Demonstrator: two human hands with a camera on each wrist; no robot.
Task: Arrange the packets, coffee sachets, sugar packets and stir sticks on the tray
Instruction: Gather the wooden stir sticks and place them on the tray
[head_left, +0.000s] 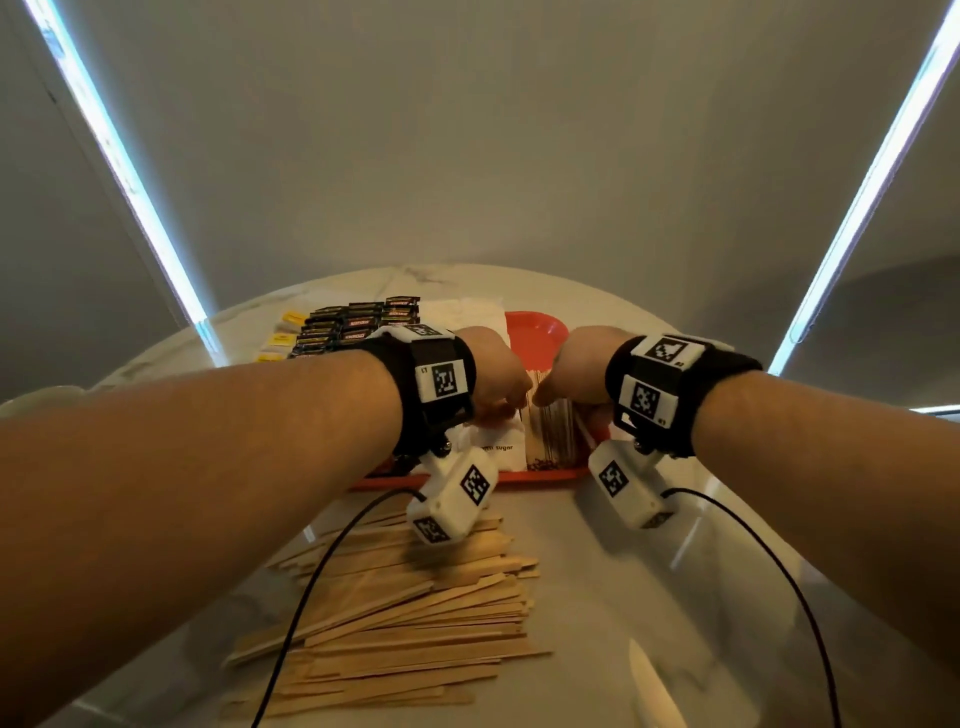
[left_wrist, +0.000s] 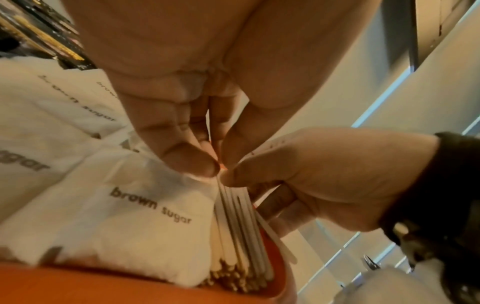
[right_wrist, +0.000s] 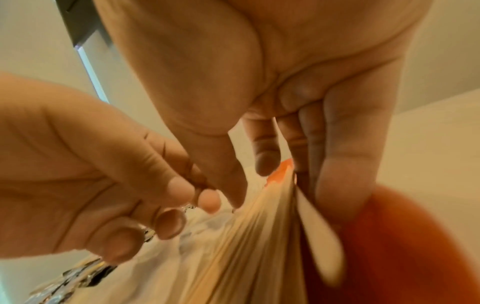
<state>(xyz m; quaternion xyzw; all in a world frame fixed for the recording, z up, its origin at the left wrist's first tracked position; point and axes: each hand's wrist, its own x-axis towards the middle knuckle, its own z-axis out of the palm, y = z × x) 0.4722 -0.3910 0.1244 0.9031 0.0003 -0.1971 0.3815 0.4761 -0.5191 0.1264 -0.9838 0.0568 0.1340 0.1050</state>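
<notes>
A red tray (head_left: 535, 332) lies on the marble table. On its near part a bundle of wooden stir sticks (head_left: 553, 436) stands on edge beside white brown sugar packets (head_left: 493, 447). My left hand (head_left: 511, 410) hovers over the bundle's left side. In the left wrist view its thumb and forefinger (left_wrist: 219, 169) pinch the stick tops (left_wrist: 239, 236) next to a sugar packet (left_wrist: 130, 216). My right hand (head_left: 561, 410) holds the bundle (right_wrist: 246, 246), thumb on one side and fingers on the other, against the tray wall (right_wrist: 402, 236).
A large loose pile of stir sticks (head_left: 405, 613) lies on the table in front of the tray. Dark coffee sachets (head_left: 358, 322) are stacked at the back left, with yellow-labelled packets (head_left: 283, 338) beyond them and white packets (head_left: 467, 312) behind. Two wrist-camera cables cross the near table.
</notes>
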